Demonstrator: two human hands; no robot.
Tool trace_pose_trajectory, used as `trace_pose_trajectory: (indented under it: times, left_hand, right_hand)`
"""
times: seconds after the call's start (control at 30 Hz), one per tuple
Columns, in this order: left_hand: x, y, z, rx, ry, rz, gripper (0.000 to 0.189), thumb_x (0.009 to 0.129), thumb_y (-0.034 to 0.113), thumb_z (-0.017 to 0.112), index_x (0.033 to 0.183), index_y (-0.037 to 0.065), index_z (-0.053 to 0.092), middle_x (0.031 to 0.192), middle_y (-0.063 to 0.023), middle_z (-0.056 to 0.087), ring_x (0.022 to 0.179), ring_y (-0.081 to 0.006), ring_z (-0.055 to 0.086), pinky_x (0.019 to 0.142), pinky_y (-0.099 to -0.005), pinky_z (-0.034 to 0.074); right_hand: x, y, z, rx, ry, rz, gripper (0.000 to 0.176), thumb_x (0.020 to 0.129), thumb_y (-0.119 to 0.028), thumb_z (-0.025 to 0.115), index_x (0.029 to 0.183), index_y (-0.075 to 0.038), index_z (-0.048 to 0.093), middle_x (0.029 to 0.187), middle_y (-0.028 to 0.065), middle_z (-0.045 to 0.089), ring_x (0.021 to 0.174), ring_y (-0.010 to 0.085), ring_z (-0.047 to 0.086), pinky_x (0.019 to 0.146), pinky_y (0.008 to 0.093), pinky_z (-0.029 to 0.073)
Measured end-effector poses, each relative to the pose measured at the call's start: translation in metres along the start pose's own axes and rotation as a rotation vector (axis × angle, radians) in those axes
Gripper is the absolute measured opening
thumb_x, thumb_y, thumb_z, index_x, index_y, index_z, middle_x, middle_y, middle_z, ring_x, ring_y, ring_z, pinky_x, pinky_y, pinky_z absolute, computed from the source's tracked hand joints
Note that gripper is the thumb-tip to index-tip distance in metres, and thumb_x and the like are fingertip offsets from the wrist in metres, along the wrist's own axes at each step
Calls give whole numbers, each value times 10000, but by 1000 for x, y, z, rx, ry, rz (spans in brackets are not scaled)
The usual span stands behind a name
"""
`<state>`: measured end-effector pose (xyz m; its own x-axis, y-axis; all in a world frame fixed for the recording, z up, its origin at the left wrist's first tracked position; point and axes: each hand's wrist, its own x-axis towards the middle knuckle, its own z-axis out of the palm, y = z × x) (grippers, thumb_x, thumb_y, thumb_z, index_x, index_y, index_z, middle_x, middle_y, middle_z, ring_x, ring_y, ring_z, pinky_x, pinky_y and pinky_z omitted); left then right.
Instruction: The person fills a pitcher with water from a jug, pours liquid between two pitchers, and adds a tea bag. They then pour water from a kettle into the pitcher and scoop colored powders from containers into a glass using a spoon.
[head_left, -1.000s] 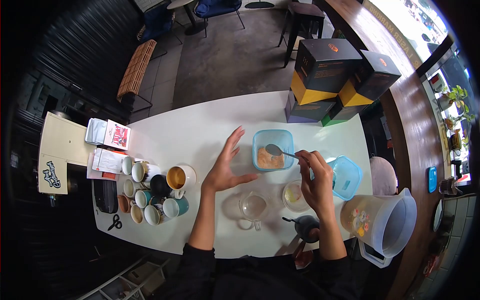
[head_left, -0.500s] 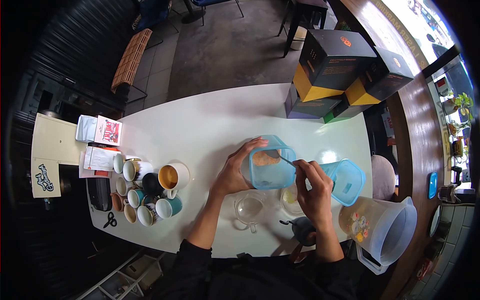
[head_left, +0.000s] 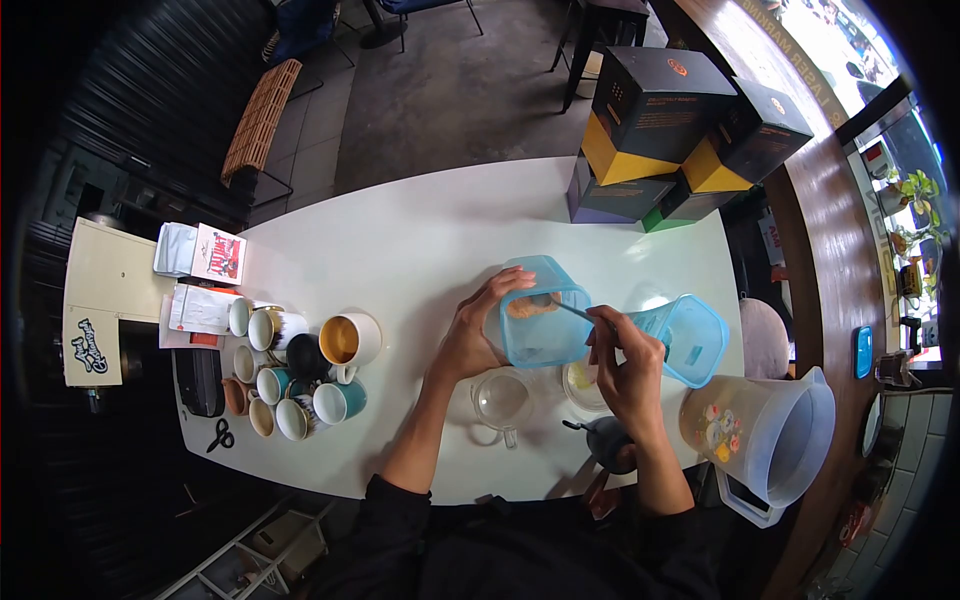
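My left hand (head_left: 474, 330) is wrapped round the left side of a blue translucent plastic container (head_left: 545, 345), tilted so its mouth faces me. Orange-brown powder (head_left: 528, 305) lies inside it. In my right hand (head_left: 630, 375) is a spoon (head_left: 575, 311), its handle pinched between the fingers and its tip in the powder. A clear glass cup (head_left: 502, 400) stands just below the container. Partly behind my right wrist are another glass (head_left: 583, 385) with something yellowish in it and a dark small pot (head_left: 606, 440) with a thin spout.
A second blue container (head_left: 695, 340) and a large plastic pitcher (head_left: 760, 440) stand on the right. Several mugs (head_left: 290, 370) crowd the left, beside scissors (head_left: 221, 435). Stacked black boxes (head_left: 665, 110) occupy the far right corner of the white table (head_left: 400, 230).
The spoon tip has shifted slightly within the powder, which now looks heaped differently. My left hand keeps its hold on the container. The whole view has shifted a little.
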<state>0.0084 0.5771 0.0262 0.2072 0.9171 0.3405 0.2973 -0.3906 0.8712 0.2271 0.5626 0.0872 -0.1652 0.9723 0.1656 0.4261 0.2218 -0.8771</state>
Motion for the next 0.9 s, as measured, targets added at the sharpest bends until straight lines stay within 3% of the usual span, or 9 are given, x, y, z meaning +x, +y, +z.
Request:
trace_pose_trajectory:
  times: [0.27,0.4,0.5,0.7,0.77,0.9]
  left_hand:
    - [-2,-2,2,-1,36,-10,896,452,119,924,1275,112,569,1340,-65,585,1308,-293,503,1111,-434,415]
    - [-1,0,3,16,32,-10,888,461,122,923,1276,111,570,1340,-67,583,1305,-292,505,1105,-430,421]
    - [0,3,3,23,18,-5,881,474,112,918,1282,112,568,1345,-67,579,1308,-292,501,1112,-430,416]
    - [2,6,4,39,-14,3,894,465,78,914,1289,116,568,1351,-67,575,1315,-293,492,1127,-435,405]
    - [4,6,4,35,0,6,915,443,72,916,1288,118,568,1351,-66,574,1317,-294,490,1124,-436,409]
    - [5,6,5,38,3,-16,928,429,71,919,1287,123,569,1349,-64,575,1311,-294,495,1121,-435,413]
  right_hand:
    - [-9,-1,0,-63,-167,-215,279,835,100,611,1100,13,622,812,177,635,658,340,632,575,391,496]
    - [-11,-4,-9,-92,-139,-251,280,833,96,617,1102,20,614,811,175,638,656,340,634,574,397,499]
    - [-11,-2,-8,-129,-39,-274,238,877,106,576,1104,49,622,773,181,621,633,268,625,592,339,496]
    - [-21,7,14,-135,43,-132,175,909,68,549,1063,41,627,675,123,616,513,155,577,517,279,458]
    - [-21,9,17,1,63,-51,159,920,35,548,1053,35,636,645,88,604,502,97,546,500,256,435]
    - [-20,5,9,100,39,107,159,896,39,580,1049,34,626,727,145,653,623,171,663,575,299,490]
